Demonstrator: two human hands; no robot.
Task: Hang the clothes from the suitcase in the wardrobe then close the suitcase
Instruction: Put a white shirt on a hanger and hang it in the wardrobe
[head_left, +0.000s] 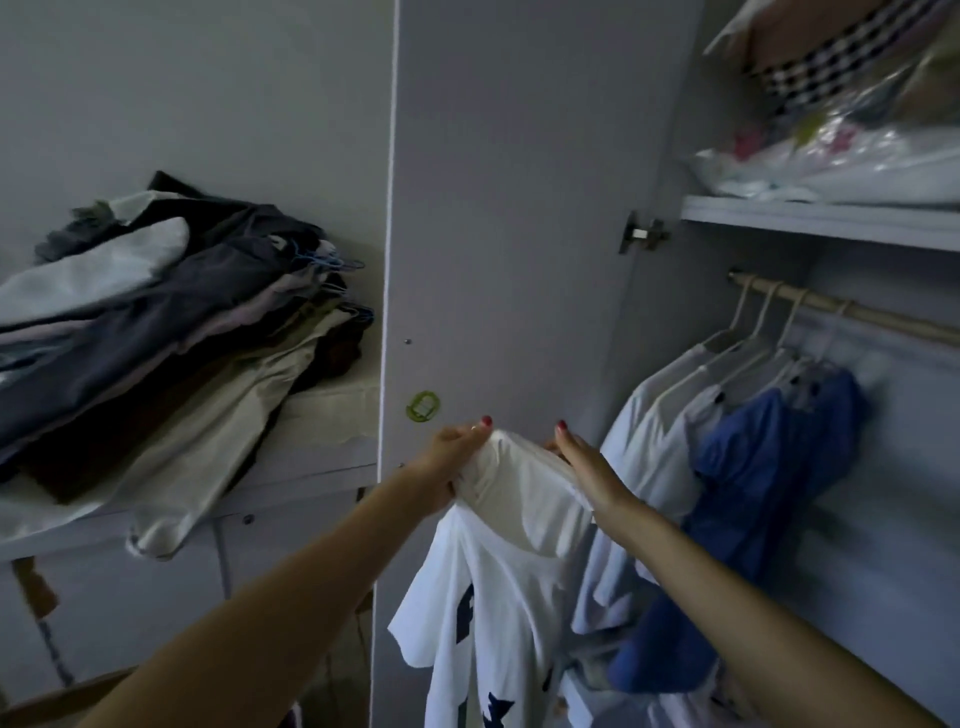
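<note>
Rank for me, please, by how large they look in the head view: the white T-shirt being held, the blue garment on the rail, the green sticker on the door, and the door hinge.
1. white T-shirt, though it is nearest the camera
2. blue garment
3. and 4. green sticker and door hinge look alike; no ranking.

A home bedroom or dressing corner: an open grey wardrobe (519, 208) with a wooden rail (852, 312) carrying shirts on white hangers (737, 358), a shelf (821, 223) of bagged bedding above, and a heap of clothes (156, 322) piled on a low cabinet beside it.
</note>
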